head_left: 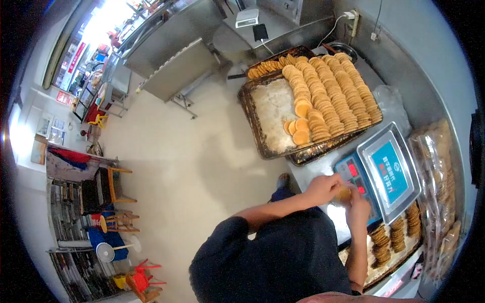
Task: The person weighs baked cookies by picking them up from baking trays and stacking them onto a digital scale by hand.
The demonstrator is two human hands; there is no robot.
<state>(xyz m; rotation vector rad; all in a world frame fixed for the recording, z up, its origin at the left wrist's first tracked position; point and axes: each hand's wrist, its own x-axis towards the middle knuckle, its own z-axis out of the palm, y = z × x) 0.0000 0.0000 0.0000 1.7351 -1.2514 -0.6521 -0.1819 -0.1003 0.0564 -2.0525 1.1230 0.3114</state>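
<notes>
My left hand and my right hand are close together, fingers closed at the top of a small tan bundle. It looks like a clear bag of biscuits, partly covered by my fingers. Just beyond them is a blue digital scale with red lit digits. A shiny metal pan with a blue label sits on the scale. Past the scale, rows of round flat biscuits stand on edge in a dark baking tray, with several loose ones at its near side.
Another tray with biscuit stacks lies near my right forearm. Filled clear plastic bags line the wall at right. A white scale and a phone on a cable rest on the far counter. Stools stand at left.
</notes>
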